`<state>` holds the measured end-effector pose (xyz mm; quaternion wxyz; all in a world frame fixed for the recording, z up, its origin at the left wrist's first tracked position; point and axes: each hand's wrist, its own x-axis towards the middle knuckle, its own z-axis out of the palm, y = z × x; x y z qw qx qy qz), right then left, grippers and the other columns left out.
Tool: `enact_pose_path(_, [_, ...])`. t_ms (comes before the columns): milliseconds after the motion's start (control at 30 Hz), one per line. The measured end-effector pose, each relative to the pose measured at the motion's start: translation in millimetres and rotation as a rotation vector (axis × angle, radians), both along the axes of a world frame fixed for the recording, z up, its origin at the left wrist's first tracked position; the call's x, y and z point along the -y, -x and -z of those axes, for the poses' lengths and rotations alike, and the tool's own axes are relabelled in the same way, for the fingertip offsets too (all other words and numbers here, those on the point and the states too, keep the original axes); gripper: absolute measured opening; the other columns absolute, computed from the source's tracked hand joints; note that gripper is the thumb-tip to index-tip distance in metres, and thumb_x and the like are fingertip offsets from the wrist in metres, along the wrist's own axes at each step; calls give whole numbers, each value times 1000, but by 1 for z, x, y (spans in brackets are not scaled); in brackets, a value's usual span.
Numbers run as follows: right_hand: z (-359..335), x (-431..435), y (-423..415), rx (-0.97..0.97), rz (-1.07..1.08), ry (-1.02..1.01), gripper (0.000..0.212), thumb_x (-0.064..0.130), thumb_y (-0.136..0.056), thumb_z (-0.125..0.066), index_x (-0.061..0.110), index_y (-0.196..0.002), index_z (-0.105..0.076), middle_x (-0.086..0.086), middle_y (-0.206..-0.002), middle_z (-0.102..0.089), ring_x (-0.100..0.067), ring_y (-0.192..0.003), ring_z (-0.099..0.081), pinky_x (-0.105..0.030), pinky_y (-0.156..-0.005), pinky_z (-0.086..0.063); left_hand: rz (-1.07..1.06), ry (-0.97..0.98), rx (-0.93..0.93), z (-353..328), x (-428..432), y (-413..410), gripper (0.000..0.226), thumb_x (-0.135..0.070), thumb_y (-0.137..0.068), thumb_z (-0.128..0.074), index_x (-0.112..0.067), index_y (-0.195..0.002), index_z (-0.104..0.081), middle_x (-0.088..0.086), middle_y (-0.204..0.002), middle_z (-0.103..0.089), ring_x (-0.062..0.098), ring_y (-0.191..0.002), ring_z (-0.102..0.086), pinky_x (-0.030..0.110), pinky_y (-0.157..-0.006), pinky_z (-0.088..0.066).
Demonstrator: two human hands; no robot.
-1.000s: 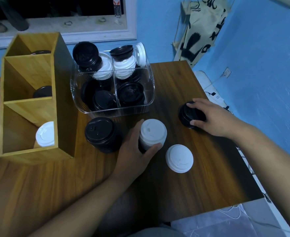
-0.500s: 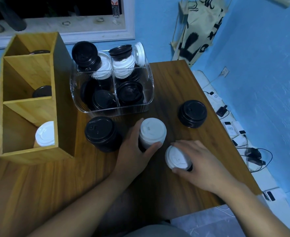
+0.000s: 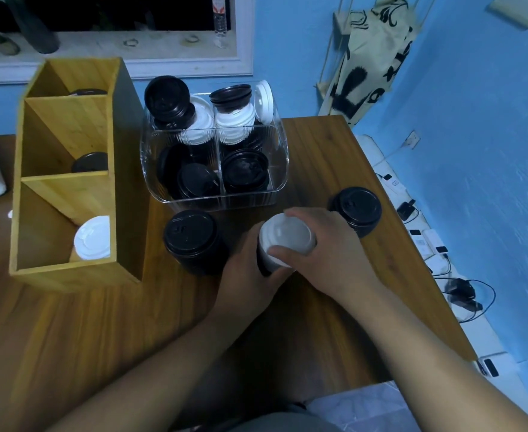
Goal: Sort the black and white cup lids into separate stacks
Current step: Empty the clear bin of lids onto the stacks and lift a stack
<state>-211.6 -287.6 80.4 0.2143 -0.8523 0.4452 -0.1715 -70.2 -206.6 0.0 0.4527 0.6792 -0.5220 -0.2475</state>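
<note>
Carried over from the table, a white lid [image 3: 286, 236] sits gripped by both hands, stack underneath hidden.

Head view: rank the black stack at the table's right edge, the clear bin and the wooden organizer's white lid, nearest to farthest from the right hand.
From the right hand:
1. Black stack, just beyond it to the right.
2. Clear bin, behind, toward the wall.
3. White lid, far left, in the wooden organizer's front compartment.

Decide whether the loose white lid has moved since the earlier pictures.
Yes. The right hand carried the white lid left and toward the clear bin, onto the white stack.
</note>
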Motion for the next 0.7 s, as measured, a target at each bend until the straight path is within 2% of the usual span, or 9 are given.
enact_pose_path(100, [0, 2, -11, -70, -17, 15, 71, 71, -79, -66, 38, -140, -51, 13, -137, -53, -13, -126, -45, -25, -95, -32, -6, -11, -9, 2, 1, -1, 79, -44, -80, -83, -30, -148, -44, -17, -144, -53, -13, -128, -46, 3, -101, -34])
enact_pose_path(300, [2, 1, -15, -77, -13, 24, 72, 70, -78, -69, 39, -140, -52, 13, -136, -52, -12, -125, -45, -24, -91, -31, 4, 7, -32, 3, 0, -2, 80, -46, -80, -82, -37, -147, -39, -21, -143, -52, -14, -129, -45, 6, -104, -36])
enact_pose_path(367, [4, 0, -15, -81, -7, 28, 72, 70, -78, -69, 40, -141, -52, 14, -135, -51, -11, -125, -44, -23, -90, -30, 3, 4, -57, 2, -1, -1, 91, -49, -80, -83, -30, -154, -34, -18, -146, -51, -8, -131, -48, 11, -103, -42])
enact_pose_path(467, [5, -3, -14, -57, 9, 29, 74, 71, -75, -68, 39, -140, -54, 13, -129, -52, -10, -122, -43, -22, -88, -30, 14, 4, -94, -2, -3, -2, 103, -49, -80, -82, -28, -161, -22, -19, -148, -49, -7, -131, -49, 10, -101, -43])
enact_pose_path(600, [4, -3, -15, -19, 7, 27, 70, 72, -73, -65, 37, -133, -60, 13, -122, -55, -7, -113, -48, -23, -84, -36, 30, 23, -95, 0, -3, -3, 88, -42, -84, -83, -26, -156, -35, -15, -147, -53, 3, -135, -50, 35, -108, -50])
enact_pose_path(700, [5, 0, -13, 201, 68, -72, 56, 63, -74, -72, 34, -121, -66, 16, -115, -61, 0, -104, -56, -19, -83, -46, 22, 37, -123, -4, -1, -2, 78, -42, -83, -84, -31, -149, -44, -17, -141, -57, 6, -132, -54, 39, -105, -51])
